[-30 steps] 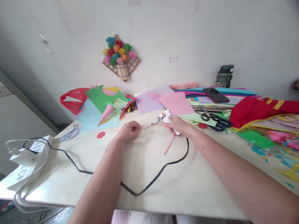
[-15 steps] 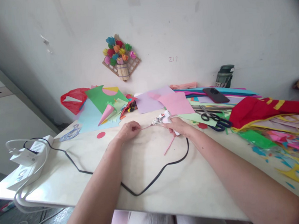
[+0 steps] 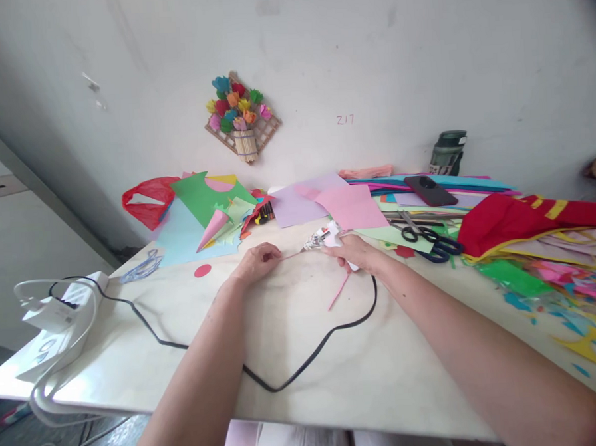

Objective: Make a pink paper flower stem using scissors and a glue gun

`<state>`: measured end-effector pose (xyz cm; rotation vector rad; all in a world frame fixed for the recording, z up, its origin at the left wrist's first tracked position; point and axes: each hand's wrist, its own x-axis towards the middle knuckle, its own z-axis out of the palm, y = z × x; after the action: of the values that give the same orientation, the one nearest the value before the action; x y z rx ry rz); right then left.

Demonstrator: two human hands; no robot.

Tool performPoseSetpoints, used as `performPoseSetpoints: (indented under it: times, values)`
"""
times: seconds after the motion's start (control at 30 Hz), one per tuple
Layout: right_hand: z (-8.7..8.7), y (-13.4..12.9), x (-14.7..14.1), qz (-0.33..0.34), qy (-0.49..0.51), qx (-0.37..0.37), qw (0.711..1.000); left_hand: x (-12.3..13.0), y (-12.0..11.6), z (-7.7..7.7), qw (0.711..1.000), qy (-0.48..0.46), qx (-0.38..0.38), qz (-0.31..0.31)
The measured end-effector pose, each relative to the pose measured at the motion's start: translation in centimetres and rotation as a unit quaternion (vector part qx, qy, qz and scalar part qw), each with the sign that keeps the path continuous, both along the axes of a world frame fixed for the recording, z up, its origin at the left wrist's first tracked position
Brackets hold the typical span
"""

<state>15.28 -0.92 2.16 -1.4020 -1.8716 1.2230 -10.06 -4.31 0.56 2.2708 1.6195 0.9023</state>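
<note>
The white glue gun (image 3: 333, 230) is positioned just above the table (image 3: 293, 326), its wrapped nozzle directed toward the left hand (image 3: 260, 261). The thin pink strip (image 3: 292, 255) spans the gap between the left hand's fingertips and the nozzle tip; contact at the tip is too small to verify. Relative to the frames half a second and one second ago, the hands, gun and strip retain the same arrangement; the scene as a whole sits marginally lower in view.

The right hand (image 3: 353, 252) is closed around the gun's grip. The left hand is narrow, its curled fingers pinching the end of the strip. A pink tail (image 3: 338, 293) extends from beneath the right hand toward the near edge; whether it belongs to the same strip is hidden.

A black cord (image 3: 305, 367) loops across the table from below the right hand, passes behind the left forearm and reaches the white power strip (image 3: 92, 293). A red disc (image 3: 202, 270) lies left of the left hand. Black-handled scissors (image 3: 421, 234) lie to the right of the right hand.
</note>
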Motion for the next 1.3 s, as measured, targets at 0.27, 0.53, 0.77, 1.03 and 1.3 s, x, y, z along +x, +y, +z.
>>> performPoseSetpoints:
  times: [0.27,0.53,0.77,1.03,1.3]
  values:
    - [0.3,-0.3,-0.1,0.002,0.012,-0.005,1.000,0.0,0.0,-0.2,0.982,0.153,0.057,0.098]
    - [-0.2,0.0,-0.1,0.006,0.014,0.009,1.000,-0.4,0.7,-1.3,0.972,0.188,0.042,0.132]
    - [-0.2,-0.1,-0.3,0.015,-0.001,0.016,1.000,-0.3,0.7,-1.1,0.968,0.198,0.016,0.156]
    - [1.1,-1.2,-1.1,0.010,-0.024,0.021,0.999,-0.1,0.4,-0.8,0.956,0.214,-0.017,0.198]
    - [0.8,-1.1,-1.5,0.014,-0.019,0.016,1.000,-0.2,0.6,-1.0,0.954,0.217,-0.016,0.208]
